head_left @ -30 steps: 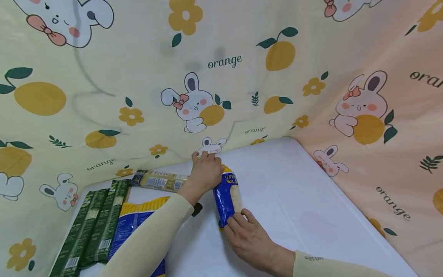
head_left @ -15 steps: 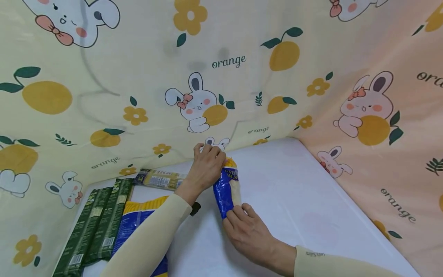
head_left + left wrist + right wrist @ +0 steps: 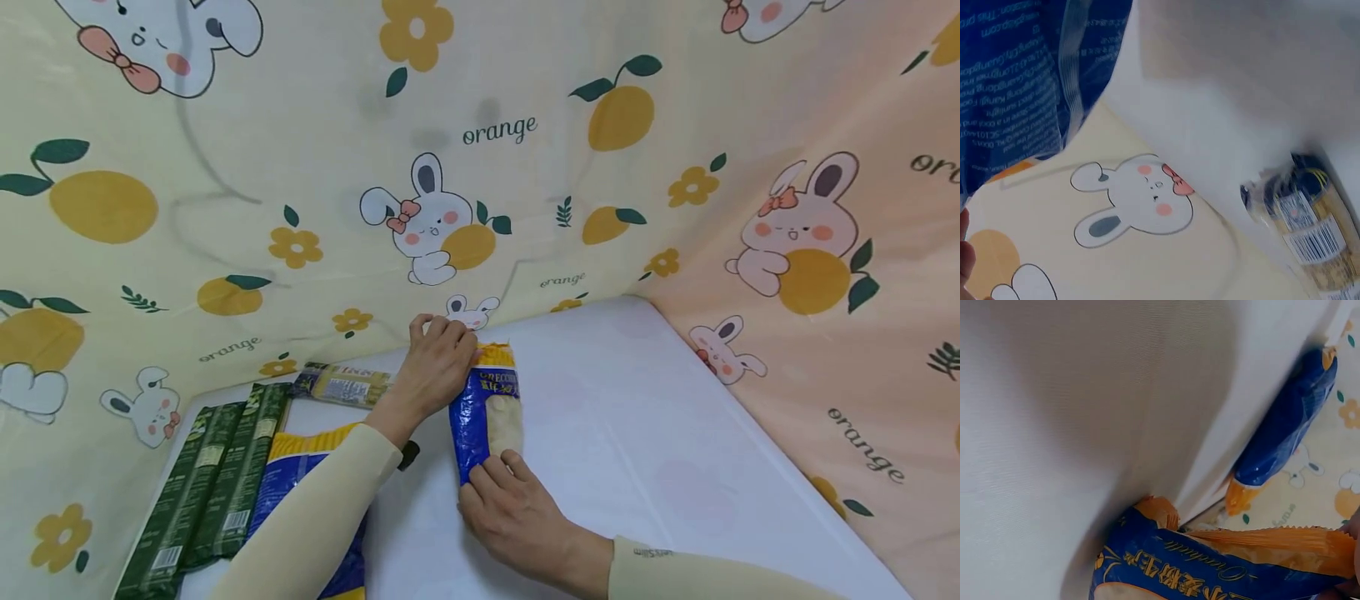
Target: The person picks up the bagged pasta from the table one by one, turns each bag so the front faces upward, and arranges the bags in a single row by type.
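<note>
A blue pasta bag (image 3: 477,417) with yellow ends and a clear window showing cream-coloured contents stands tilted above the white table. My left hand (image 3: 435,362) grips its upper left edge. My right hand (image 3: 517,517) pinches its lower end, fingers curled over the front. In the left wrist view the blue back of the bag (image 3: 1035,75) fills the top left corner, with a bit of my left fingers (image 3: 965,256) below. The right wrist view shows the bag's (image 3: 1204,565) orange crimped end and gold lettering.
Two long green packets (image 3: 213,483) lie at the table's left. Beside them is another blue and yellow bag (image 3: 296,479), partly under my left sleeve. A clear tan packet (image 3: 348,386) lies by the back curtain (image 3: 315,167). White table (image 3: 637,467) spreads to the right.
Both hands have shifted the bag slightly left. It has turned so its front and window face the head camera more. The packets on the table have stayed put.
</note>
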Demonstrator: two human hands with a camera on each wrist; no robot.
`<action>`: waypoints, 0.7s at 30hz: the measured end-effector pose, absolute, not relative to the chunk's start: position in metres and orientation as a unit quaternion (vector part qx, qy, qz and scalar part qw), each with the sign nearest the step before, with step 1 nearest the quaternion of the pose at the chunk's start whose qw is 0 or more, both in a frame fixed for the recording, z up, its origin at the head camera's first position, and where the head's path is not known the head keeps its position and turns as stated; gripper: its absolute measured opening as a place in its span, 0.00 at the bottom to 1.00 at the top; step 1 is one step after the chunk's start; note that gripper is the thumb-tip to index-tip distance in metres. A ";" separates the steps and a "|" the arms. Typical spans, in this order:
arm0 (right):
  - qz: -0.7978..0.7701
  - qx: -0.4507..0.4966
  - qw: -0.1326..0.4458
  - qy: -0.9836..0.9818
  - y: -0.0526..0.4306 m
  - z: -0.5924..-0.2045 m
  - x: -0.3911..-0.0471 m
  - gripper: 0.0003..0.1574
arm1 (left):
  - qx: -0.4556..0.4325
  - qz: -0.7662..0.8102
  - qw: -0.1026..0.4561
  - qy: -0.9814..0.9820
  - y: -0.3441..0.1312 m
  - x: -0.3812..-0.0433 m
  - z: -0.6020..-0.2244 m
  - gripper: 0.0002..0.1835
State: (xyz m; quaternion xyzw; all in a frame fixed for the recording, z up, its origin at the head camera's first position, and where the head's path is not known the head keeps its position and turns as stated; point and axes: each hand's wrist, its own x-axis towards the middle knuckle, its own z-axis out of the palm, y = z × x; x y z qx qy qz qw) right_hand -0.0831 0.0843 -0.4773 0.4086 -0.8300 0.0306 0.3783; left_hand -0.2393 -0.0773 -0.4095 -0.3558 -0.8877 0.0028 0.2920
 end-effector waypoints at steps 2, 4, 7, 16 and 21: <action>0.032 0.407 0.373 -0.833 0.082 -0.477 -0.083 0.20 | -0.363 0.006 0.286 -0.887 -0.081 -0.240 -0.409 0.13; 0.035 0.406 0.363 -0.838 0.080 -0.477 -0.083 0.18 | -0.368 0.011 0.279 -0.887 -0.085 -0.240 -0.408 0.12; 0.023 0.406 0.346 -0.846 0.079 -0.475 -0.083 0.18 | -0.374 0.017 0.267 -0.888 -0.092 -0.240 -0.409 0.11; 0.055 0.412 0.334 -0.846 0.087 -0.468 -0.090 0.29 | -0.383 0.022 0.250 -0.889 -0.113 -0.242 -0.414 0.10; 0.067 0.385 0.344 -0.854 0.100 -0.467 -0.099 0.32 | -0.382 0.047 0.236 -0.892 -0.122 -0.242 -0.418 0.11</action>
